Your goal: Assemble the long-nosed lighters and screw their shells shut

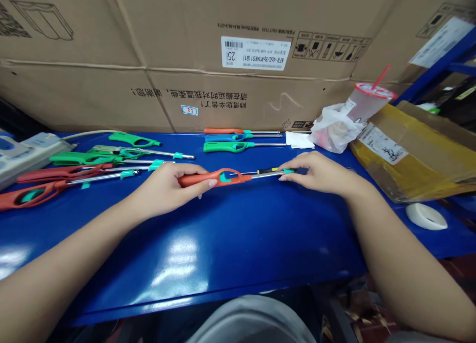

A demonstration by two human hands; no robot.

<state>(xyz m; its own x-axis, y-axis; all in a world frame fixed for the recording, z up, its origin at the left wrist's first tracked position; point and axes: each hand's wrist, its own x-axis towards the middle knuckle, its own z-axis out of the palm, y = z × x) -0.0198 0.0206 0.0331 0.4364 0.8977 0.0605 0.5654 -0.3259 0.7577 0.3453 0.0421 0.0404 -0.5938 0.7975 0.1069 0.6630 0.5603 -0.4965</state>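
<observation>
An orange long-neck gas lighter (pixel 203 178) with a teal trigger lies level between my hands, just above the blue table. My left hand (pixel 174 187) is wrapped round its handle. At the other end, the fingertips of my right hand (pixel 316 172) pinch the metal tube near its teal tip piece (pixel 288 171). Behind the tube lies a screwdriver (pixel 263 171) with a black and yellow handle, partly hidden. Further back, a green lighter (pixel 223 146), a blue lighter (pixel 223 137) and an orange lighter (pixel 219 131) lie side by side.
Several red and green lighters (pixel 67 172) lie at the left beside a white power strip (pixel 40 152). A large cardboard box (pixel 186 80) walls off the back. On the right are a bagged drink cup (pixel 372 102), a yellow-taped carton (pixel 416 154) and a white tape roll (pixel 426 216).
</observation>
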